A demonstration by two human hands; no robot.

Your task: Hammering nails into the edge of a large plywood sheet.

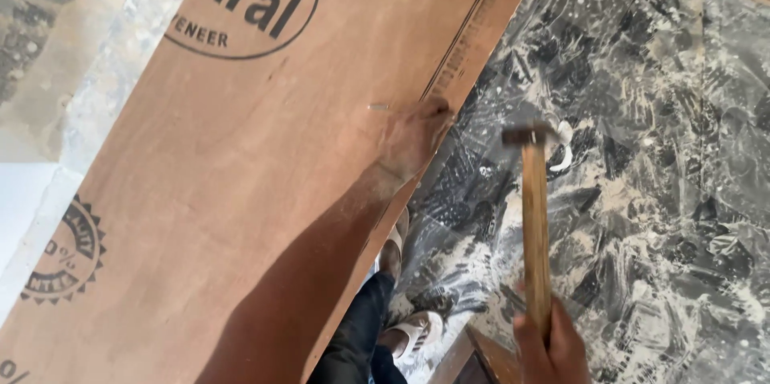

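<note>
Mid-frame, your left hand [413, 139] pinches a nail [378, 107] against the plywood sheet [265, 183], nail standing proud and not yet driven, while your right hand [552, 345], lower right, clenches the hammer [535, 215], raised off the board.

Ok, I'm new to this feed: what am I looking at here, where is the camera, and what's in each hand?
One picture, from a camera worn on the person's head, looking down. No machine: two bare hands. The left hand steadies a small nail on a big brown plywood sheet, near its edge. The right hand grips a wooden-handled hammer, its head raised off the sheet. Below lies a dusty dark marble floor, and the person's sandalled feet show under the sheet.
</note>
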